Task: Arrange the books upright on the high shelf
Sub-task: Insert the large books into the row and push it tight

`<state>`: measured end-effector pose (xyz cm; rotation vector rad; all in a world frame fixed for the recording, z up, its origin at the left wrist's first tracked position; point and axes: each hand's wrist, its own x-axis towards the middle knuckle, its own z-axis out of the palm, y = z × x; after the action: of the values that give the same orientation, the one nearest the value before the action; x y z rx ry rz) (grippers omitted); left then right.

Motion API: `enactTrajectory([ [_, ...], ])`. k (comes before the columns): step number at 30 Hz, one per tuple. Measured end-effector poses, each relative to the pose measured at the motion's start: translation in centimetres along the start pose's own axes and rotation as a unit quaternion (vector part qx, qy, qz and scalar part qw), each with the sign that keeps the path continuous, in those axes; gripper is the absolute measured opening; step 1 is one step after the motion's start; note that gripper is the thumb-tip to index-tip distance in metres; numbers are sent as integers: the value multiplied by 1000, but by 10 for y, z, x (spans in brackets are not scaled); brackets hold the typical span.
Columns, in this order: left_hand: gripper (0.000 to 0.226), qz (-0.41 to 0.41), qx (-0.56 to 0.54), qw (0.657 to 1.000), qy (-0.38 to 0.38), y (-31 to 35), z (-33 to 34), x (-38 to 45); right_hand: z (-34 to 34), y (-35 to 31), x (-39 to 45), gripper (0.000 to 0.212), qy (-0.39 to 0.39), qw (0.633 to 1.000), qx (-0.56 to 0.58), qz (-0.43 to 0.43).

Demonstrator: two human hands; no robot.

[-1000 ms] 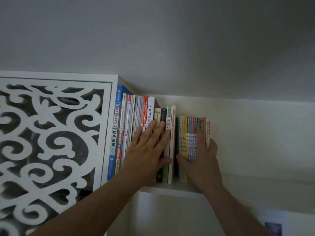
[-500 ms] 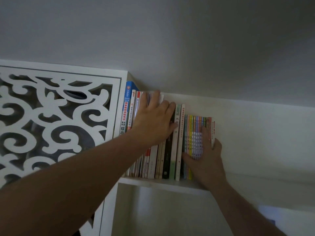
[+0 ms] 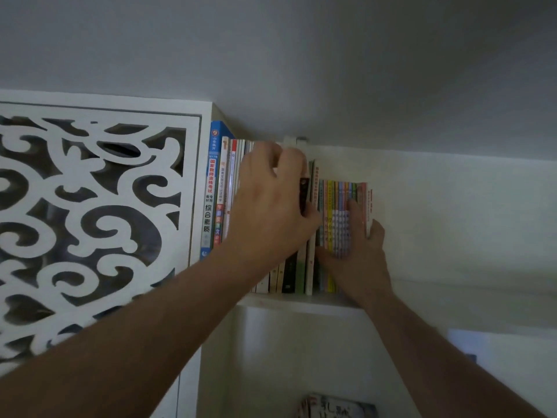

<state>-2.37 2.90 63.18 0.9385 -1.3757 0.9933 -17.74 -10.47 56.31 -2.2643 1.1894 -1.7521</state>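
Books stood upright in one row at the left end of the high shelf (image 3: 301,300), hard against the cabinet wall beside the fretwork panel (image 3: 90,221). Tall blue book (image 3: 211,188) outermost left; thin coloured books (image 3: 337,212) at the right end of the row.

Left hand (image 3: 268,212) lay over the middle spines, fingers (image 3: 289,159) curled over the tops of the taller books, gripping them. Right hand (image 3: 358,254) braced the thin coloured set, thumb low on the spines, fingers wrapped round the outer right cover.

Row looked nearly settled; judged to be a final squaring-up.

Risks: no bookend visible on the right, so letting go there could let the thin books lean or fan out toward the bare right stretch of shelf. Pulling at the tops with the left hand could tip a book forward off the front edge.
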Motion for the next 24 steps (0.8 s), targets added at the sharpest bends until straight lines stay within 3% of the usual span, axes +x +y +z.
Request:
enactTrajectory([
  [2,84,-111,-142,983,20,10,1,-25,-1,-2,0,110,6,1000,1,1],
  [4,111,-222,-264,938,25,17,10,-49,-1,-2,0,111,8,1000,-3,-1],
  [5,114,-261,-301,917,22,20,15,-62,-2,-1,0,112,5,1000,-6,0],
  [6,109,-275,-308,911,21,21,21,-72,-2,-1,1,112,4,1000,-8,-1],
  [9,84,-229,-258,938,22,15,35,-94,-5,-8,1,115,2,1000,-16,9],
  [12,76,-186,-250,950,-7,16,36,-105,-7,-17,0,125,-10,999,-47,16],
  [15,64,-228,-229,946,-13,25,24,-104,-7,-19,-4,120,-17,997,-61,36],
  [18,45,-287,-214,933,37,31,10,-87,-8,-12,-3,122,-22,996,-78,33],
  [24,60,-319,-228,913,116,47,-45,-54,-21,3,3,128,-2,997,-74,17],
])
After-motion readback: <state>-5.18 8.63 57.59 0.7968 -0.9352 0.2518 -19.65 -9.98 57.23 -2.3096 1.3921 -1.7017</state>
